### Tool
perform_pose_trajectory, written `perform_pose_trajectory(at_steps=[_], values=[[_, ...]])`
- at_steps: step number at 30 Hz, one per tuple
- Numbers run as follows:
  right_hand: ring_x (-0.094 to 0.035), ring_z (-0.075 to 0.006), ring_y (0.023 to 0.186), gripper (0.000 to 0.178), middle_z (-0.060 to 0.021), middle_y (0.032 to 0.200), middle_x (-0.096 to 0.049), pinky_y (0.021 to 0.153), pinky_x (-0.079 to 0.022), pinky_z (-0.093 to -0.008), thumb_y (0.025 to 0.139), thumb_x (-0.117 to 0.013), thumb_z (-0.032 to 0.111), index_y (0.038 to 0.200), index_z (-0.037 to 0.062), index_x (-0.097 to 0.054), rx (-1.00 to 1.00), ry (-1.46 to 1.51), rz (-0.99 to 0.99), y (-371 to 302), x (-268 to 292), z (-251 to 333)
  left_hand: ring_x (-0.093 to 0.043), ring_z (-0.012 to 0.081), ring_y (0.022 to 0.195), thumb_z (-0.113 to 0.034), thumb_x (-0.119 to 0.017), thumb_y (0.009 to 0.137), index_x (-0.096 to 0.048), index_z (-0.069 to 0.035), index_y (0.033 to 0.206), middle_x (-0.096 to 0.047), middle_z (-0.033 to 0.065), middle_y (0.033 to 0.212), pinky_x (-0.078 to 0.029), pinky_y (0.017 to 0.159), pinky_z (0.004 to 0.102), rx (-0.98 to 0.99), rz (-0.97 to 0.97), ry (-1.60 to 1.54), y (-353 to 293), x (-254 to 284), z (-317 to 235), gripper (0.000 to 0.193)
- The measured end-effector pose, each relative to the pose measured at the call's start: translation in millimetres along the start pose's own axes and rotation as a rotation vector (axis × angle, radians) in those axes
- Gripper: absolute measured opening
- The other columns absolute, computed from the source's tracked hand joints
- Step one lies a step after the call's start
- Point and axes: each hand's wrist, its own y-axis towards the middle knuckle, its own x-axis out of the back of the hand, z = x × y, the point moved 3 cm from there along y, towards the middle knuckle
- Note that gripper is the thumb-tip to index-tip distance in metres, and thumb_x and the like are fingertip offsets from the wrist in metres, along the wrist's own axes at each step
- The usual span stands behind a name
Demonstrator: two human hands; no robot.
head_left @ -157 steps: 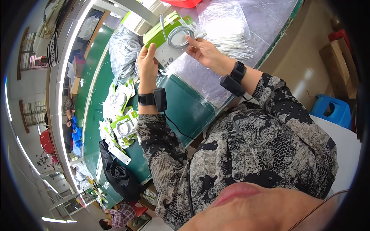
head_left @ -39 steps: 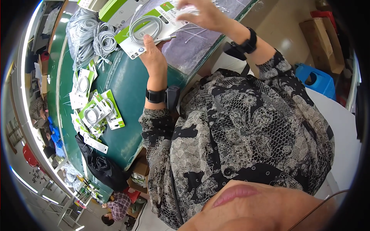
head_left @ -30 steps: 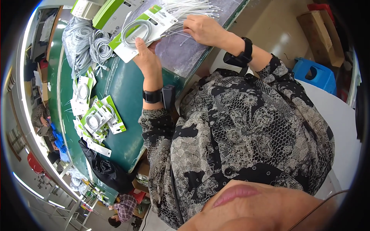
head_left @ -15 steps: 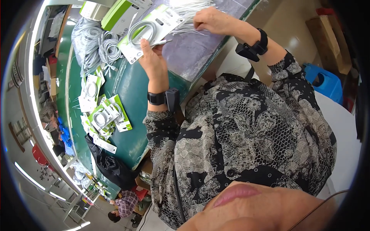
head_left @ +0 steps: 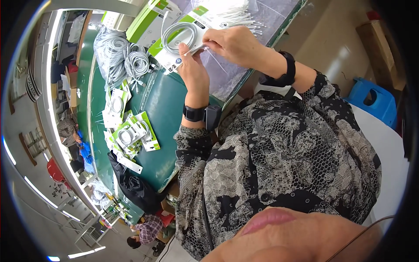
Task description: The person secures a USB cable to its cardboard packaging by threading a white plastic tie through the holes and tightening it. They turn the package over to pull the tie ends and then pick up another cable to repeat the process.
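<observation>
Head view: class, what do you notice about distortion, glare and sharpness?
Head view: black fisheye corners, and the green tabletop's far edge bends; head view: a bright streak of glare on the floor; head view: the white ties look partly washed out; head view: the left hand and right hand look fairly sharp.

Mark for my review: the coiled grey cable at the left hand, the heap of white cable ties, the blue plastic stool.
Coiled grey cable (head_left: 165, 41): head view, left side of the loop.
Heap of white cable ties (head_left: 239, 15): head view, its visible middle.
Blue plastic stool (head_left: 385, 105): head view, side beside its hole.
</observation>
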Motion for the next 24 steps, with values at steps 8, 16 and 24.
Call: perform_pose_trajectory(at_steps=[8,16,24], values=[[-0.061,-0.0258,0.061,0.008,-0.0095,0.075,-0.063,0.054,-0.049,-0.0315,0.083,-0.064,0.013,0.089,0.007,-0.061,0.1,-0.124,0.008,6,-2,-5,-0.058,0.015,0.077,-0.025,-0.044,0.1,-0.049,-0.001,0.118,-0.061,0.0088,0.101,-0.047,0.063,0.0293,0.053,0.083,0.017,-13,5,13,0.03],[-0.062,-0.0139,0.063,0.005,-0.0064,0.078,-0.065,0.057,-0.049,-0.0267,0.087,-0.062,0.006,0.087,0.0025,-0.059,-0.106,0.589,0.024,-3,7,-2,-0.054,0.0134,0.07,-0.025,-0.045,0.1,-0.048,-0.002,0.117,-0.06,0.0064,0.098,-0.044,0.056,0.0263,-0.014,0.042,0.031,-1,15,11,0.029],[-0.057,-0.0086,0.065,0.004,-0.0042,0.076,-0.063,0.06,-0.047,-0.0232,0.087,-0.061,0.003,0.088,0.0004,-0.059,-0.412,0.824,0.31,-41,-1,14,-0.047,0.0119,0.071,-0.026,-0.047,0.099,-0.052,-0.003,0.111,-0.059,0.0054,0.096,-0.039,0.058,0.0253,0.107,0.069,-0.228,3,10,-13,0.027]])
